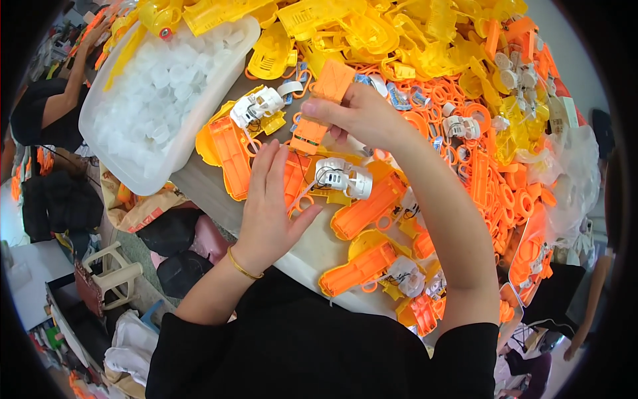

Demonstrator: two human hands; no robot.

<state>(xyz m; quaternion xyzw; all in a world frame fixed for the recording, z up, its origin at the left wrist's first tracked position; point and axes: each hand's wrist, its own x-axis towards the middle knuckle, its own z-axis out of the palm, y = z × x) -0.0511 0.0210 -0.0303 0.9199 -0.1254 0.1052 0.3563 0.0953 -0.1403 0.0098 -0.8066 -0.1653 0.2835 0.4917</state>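
My right hand [369,116] grips a long orange plastic block [334,81] between thumb and fingers, above the half-built toys. My left hand [269,213] holds nothing. Its fingers are stretched out and its thumb stands apart, over an orange housing [294,176] that it partly covers. Around the hands lie yellow and orange toy bodies with white motor units. One white unit [256,106] sits at the upper left of the group, and another white unit [343,177] with thin wires lies right of my left hand. A further orange housing [359,267] rests nearer me.
A white tub [179,156] of translucent caps stands at the left. Yellow shells [372,30] are heaped along the far side, and orange rings and parts [492,176] at the right. A plastic stool [113,276] stands on the floor. Another person's arm [66,93] shows far left.
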